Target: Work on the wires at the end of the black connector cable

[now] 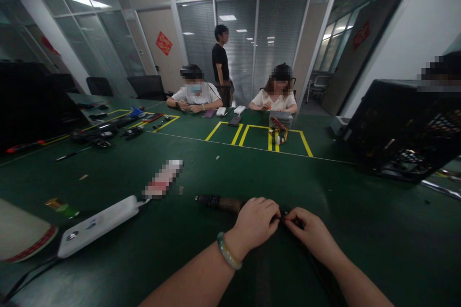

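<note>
A dark electric screwdriver (227, 204) with a brown middle lies along the green table (173, 259), its metal tip pointing left. My left hand (256, 223), wearing a jade-coloured bangle, is closed over its rear end. Just to the right, my right hand (312, 231) pinches at that same end, where a black cord (322, 273) appears to join. The cord runs down toward the bottom edge. Both hands' fingertips nearly meet, and they hide the exact joint.
A long white device (99, 225) with a strap lies left, beside a cup (23, 232) and a small green-gold item (62, 207). Tools (108, 129) lie further back. A black computer case (403, 129) stands right. Two people sit opposite near a power supply (281, 119); another stands behind.
</note>
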`<state>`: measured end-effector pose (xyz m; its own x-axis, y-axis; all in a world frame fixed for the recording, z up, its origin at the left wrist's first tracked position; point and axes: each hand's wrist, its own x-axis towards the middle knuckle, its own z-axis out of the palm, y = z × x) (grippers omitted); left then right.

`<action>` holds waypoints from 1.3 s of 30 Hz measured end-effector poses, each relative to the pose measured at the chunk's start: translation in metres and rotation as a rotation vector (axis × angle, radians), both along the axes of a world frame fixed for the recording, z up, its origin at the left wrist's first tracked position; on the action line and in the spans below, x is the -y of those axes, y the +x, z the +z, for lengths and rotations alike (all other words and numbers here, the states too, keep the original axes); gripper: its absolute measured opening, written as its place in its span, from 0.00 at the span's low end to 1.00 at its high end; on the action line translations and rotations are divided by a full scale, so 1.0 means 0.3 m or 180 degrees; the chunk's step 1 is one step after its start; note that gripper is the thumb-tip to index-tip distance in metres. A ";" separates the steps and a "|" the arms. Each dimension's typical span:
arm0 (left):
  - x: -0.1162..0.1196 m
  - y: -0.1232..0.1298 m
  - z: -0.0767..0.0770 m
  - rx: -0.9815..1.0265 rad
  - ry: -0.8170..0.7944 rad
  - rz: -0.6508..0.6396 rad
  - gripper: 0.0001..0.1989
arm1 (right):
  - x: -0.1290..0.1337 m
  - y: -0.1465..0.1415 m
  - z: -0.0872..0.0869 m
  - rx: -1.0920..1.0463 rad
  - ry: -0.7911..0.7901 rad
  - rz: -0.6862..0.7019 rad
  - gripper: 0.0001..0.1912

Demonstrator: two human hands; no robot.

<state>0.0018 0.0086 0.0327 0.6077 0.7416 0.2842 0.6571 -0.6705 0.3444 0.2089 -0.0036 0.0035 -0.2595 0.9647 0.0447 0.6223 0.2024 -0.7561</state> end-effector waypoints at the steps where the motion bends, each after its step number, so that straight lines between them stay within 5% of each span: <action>1: 0.000 0.000 -0.001 0.0000 0.0004 0.0006 0.04 | 0.000 0.000 -0.001 -0.0011 0.0003 0.0007 0.07; 39: -0.020 0.010 -0.027 -0.0100 -0.0147 0.0053 0.04 | -0.010 -0.004 -0.015 0.0132 -0.0118 -0.0105 0.07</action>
